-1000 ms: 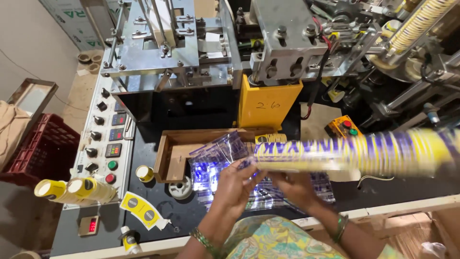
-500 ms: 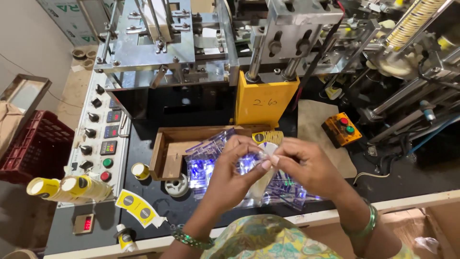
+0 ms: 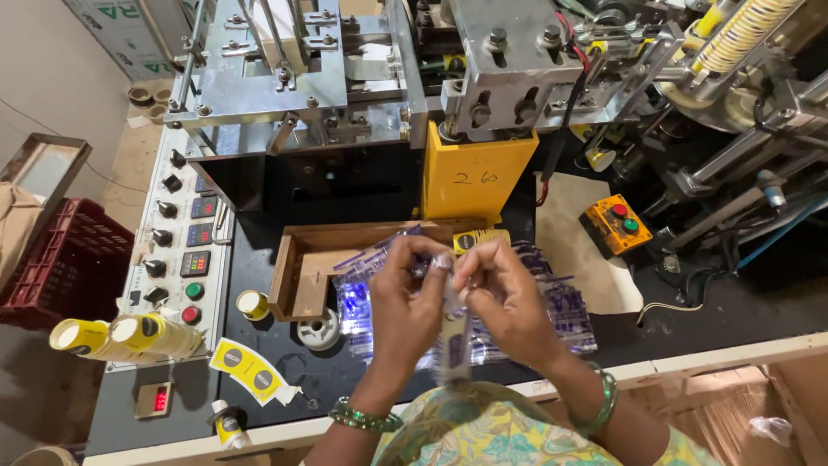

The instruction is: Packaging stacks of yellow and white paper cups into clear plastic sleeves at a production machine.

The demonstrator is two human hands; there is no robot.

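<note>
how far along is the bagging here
Done: a long clear plastic sleeve hangs below the hands, its contents too blurred to tell. In hand: the left hand and right hand pinch its top end together. Left: a pile of flat clear bags lies on the bench, and loose yellow cups lie beside the control panel.

Red crate (image 3: 52, 263), yellow cups (image 3: 121, 336), orange button box (image 3: 617, 222), wooden tray (image 3: 297, 267).

Clear plastic sleeve (image 3: 454, 341) motion-blurred between both hands, fingertip grip indistinct, wooden tray (image 3: 304, 274) partly hidden behind hands, red crate (image 3: 53, 267) cut off at left edge.
</note>
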